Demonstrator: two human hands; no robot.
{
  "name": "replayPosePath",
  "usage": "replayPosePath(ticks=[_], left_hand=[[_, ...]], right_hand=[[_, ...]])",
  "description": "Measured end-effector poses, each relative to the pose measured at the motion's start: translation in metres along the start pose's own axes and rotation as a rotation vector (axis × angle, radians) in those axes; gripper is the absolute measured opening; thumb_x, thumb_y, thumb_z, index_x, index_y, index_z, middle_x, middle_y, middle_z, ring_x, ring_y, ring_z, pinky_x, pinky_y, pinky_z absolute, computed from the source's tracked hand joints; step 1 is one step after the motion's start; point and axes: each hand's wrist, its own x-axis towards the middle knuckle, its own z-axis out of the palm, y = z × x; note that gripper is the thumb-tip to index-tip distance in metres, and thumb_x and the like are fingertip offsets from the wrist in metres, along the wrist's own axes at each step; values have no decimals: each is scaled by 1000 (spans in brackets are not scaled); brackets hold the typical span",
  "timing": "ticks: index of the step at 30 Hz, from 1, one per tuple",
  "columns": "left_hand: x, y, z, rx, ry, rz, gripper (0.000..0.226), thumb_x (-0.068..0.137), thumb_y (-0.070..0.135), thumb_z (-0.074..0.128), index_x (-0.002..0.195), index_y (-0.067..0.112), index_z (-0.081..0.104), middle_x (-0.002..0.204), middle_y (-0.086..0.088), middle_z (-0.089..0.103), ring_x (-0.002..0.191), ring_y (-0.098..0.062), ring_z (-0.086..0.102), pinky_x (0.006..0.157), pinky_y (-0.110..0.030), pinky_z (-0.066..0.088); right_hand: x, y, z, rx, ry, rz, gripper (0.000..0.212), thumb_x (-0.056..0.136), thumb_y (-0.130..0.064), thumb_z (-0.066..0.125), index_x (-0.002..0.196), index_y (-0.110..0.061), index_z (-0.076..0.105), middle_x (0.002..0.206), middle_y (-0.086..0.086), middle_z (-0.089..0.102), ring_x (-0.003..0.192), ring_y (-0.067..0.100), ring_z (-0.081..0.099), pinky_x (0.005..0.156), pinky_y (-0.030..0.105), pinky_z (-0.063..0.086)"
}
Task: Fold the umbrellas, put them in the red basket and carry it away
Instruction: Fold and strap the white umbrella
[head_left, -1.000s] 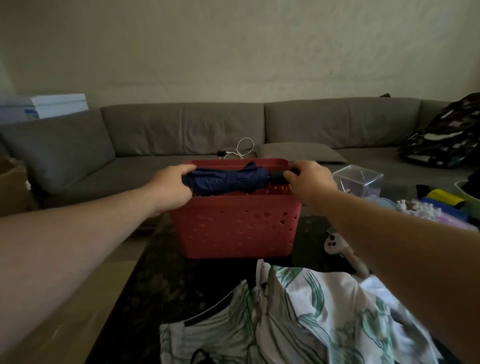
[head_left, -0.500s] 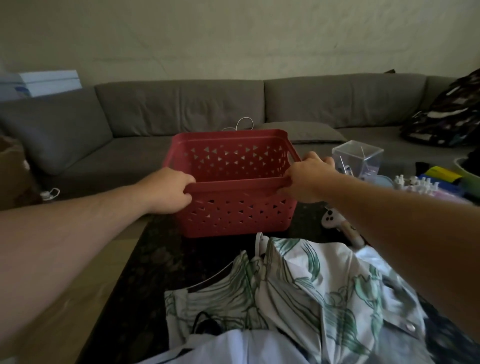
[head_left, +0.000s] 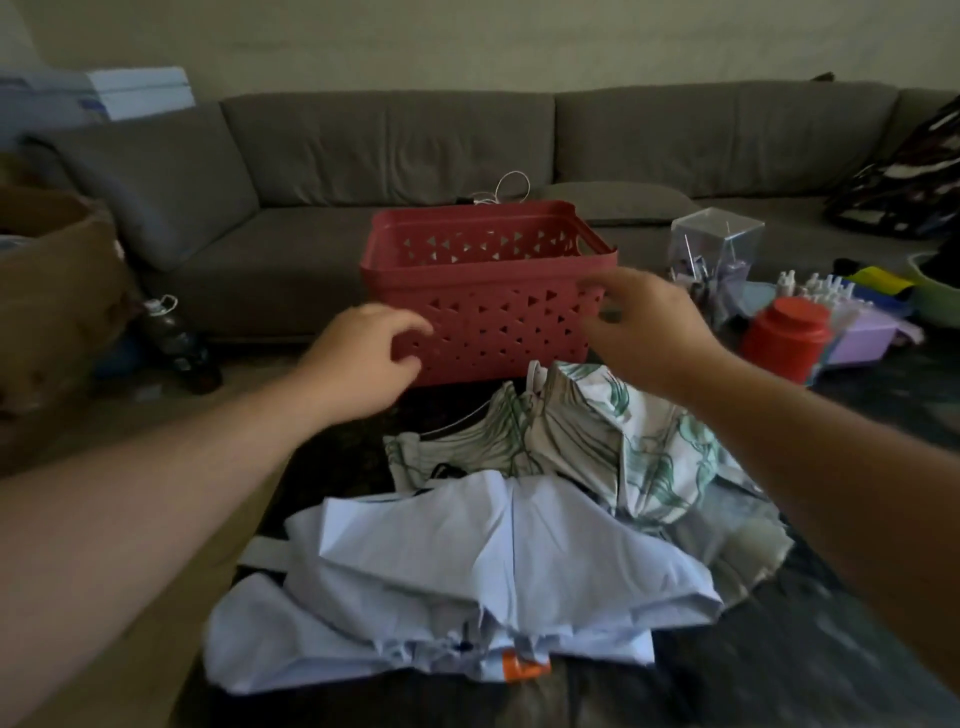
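Now both hands (head_left: 363, 358) loosely curled.

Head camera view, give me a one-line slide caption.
Both hands, left and right, hover open before the red perforated plastic basket on the dark table.

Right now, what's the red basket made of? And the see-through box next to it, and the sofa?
The red basket looks like moulded plastic with a matt finish: stiff walls, a rolled rim and neat triangle holes. The see-through box seems to be hard clear plastic, maybe acrylic, because its flat sides shine and you can see inside. The sofa looks like soft grey woven cloth, dull, with seams and dents in its cushions.
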Motion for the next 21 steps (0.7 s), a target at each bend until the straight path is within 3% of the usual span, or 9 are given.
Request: replayPosePath(ticks=[3, 5, 7, 8, 11, 13, 15, 18, 21], left_hand=[[-62, 26, -1, -73, -66, -32, 13, 94, 30, 74, 105, 38, 79, 100, 14, 67, 90, -7, 64, 77, -24, 44], [-97, 45, -3, -157, -104, -36, 8, 95, 36, 72, 101, 40, 77, 93, 17, 64, 82, 0, 61, 72, -25, 46], [-129, 66, 7, -193, -210, -53, 21, 94, 51, 69, 111, 41, 76, 103, 17, 67, 91, -3, 65, 79, -28, 51], [-142, 77, 17, -172, -292, -90, 38, 92, 63, 64, 125, 43, 70, 118, 14, 68, 105, -9, 66, 88, -32, 53], [-164, 97, 60, -11, -478, -332, 90, 83, 89, 43, 161, 51, 19, 165, -10, 37, 147, -36, 41, 116, -53, 39], [-167, 100, 82, 31, -436, -443, 106, 76, 94, 42, 163, 48, 3, 167, -18, 28, 150, -42, 35, 118, -58, 36], [-166, 101, 93, 31, -361, -542, 118, 70, 95, 50, 164, 42, 3, 164, -22, 31, 149, -43, 35, 117, -55, 37], [-161, 107, 101, 15, -354, -667, 126, 73, 89, 62, 165, 39, -8, 166, -27, 22, 151, -46, 29, 118, -53, 34], [-154, 107, 99, 6, -365, -661, 118, 84, 72, 68, 165, 41, -12, 165, -26, 28, 148, -43, 37, 114, -51, 42]], right_hand=[[-71, -16, -4, 63, 103, -25, 35, 92, -23, 67, 126, -27, 72, 114, -9, 62, 100, 10, 61, 91, 27, 52], [-110, -24, -1, 83, 46, 24, 39, 92, -27, 69, 131, -30, 67, 116, -8, 55, 103, 11, 56, 91, 30, 49], [-139, -26, 10, 87, -93, 101, 45, 93, -31, 69, 138, -32, 61, 121, -5, 53, 111, 15, 56, 97, 33, 48], [-152, -24, 17, 72, -173, 148, 49, 93, -32, 68, 141, -32, 58, 125, -3, 53, 116, 18, 57, 99, 35, 48], [-183, -19, 34, -44, -431, 263, 70, 90, -33, 69, 155, -30, 44, 149, 7, 48, 136, 30, 50, 112, 38, 42], [-200, -19, 44, -12, -522, 360, 77, 90, -34, 69, 160, -28, 36, 157, 9, 46, 142, 31, 48, 112, 35, 41], [-210, -18, 50, 128, -525, 446, 74, 92, -29, 68, 160, -25, 39, 154, 10, 52, 139, 30, 52, 111, 34, 43], [-211, -14, 56, 448, -492, 557, 65, 88, -19, 71, 150, -23, 54, 136, 6, 64, 121, 24, 62, 100, 37, 53], [-205, -10, 56, 562, -497, 518, 41, 91, -4, 68, 132, -9, 69, 113, 2, 67, 103, 17, 64, 79, 24, 49]])
